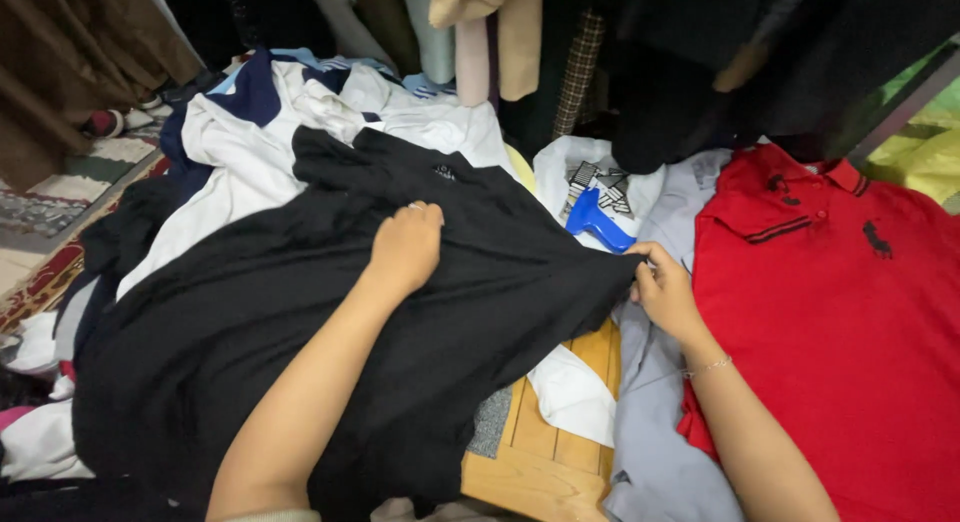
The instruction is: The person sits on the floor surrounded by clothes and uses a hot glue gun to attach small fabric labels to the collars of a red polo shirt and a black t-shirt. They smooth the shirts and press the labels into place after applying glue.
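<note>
We press our left hand (405,247) with curled fingers on the black shirt (300,322) and our right hand (662,290) pinches its edge, above the wooden table (545,452) beside the red polo shirt (830,312).

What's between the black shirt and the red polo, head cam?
A grey garment lies between the black shirt and the red polo, with a blue plastic tool further back. The right hand pinches the black shirt's edge there.

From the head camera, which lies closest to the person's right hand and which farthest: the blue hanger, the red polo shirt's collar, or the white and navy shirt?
From the right hand:
1. Blue hanger, just above-left.
2. Red polo shirt's collar, up to the right.
3. White and navy shirt, far left, beyond the black garment.
</note>
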